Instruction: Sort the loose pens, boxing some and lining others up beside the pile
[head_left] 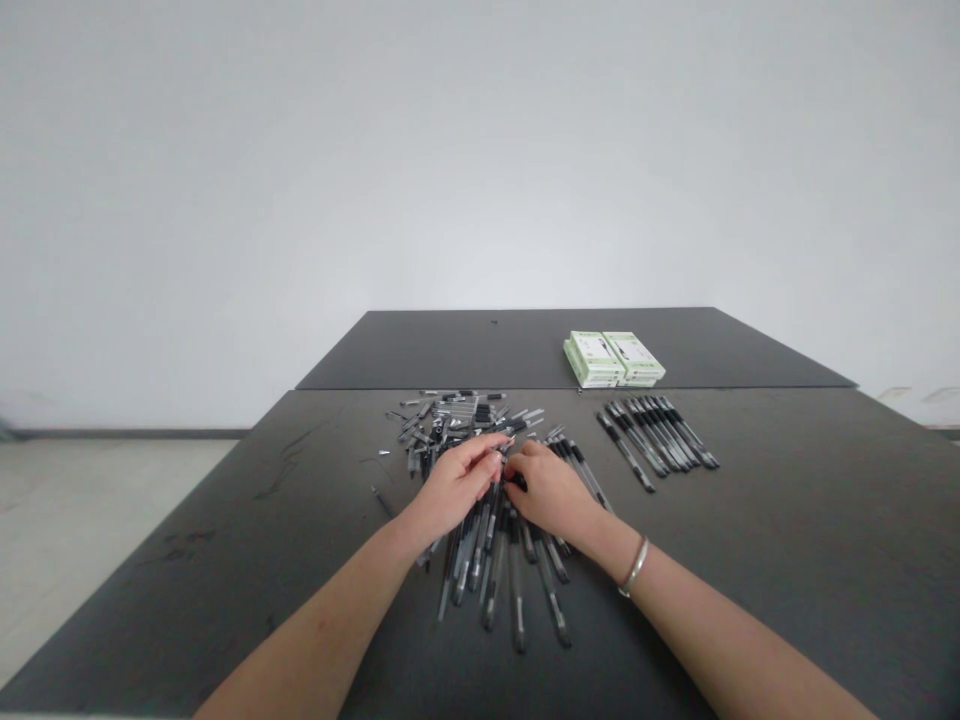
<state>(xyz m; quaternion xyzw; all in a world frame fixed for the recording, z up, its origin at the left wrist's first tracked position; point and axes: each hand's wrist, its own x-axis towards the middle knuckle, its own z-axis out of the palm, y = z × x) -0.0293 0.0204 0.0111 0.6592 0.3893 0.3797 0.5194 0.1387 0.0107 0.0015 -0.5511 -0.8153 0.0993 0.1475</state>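
The left hand (450,487) and right hand (545,490) are close together above the middle of a loose heap of black-and-clear pens (486,560), with their fingertips almost meeting. The left hand is curled, its fingers (480,450) drawn together in a pinch over the heap, though whatever lies between them is too small to tell. The right hand is bent downward, its fingers (521,462) closed around something dark at the heap's center, and I cannot tell exactly what it grips. A thin metal bangle (634,566) circles the right wrist. The heap lies on a dark counter (780,520), directly in front of the person. Its pens point in many directions, with a fan of them spreading toward the person beneath the hands and a jumble of shorter-looking pieces beyond the fingertips. One lone dark pen (383,501) lies just left of the heap. To the right, well apart from the hands, a neat row of pens (656,436) lies side by side at a slant. Farther back, on a second dark panel (450,352), stand two pale green-and-white boxes (613,358), touching each other, close to the seam between the panels.
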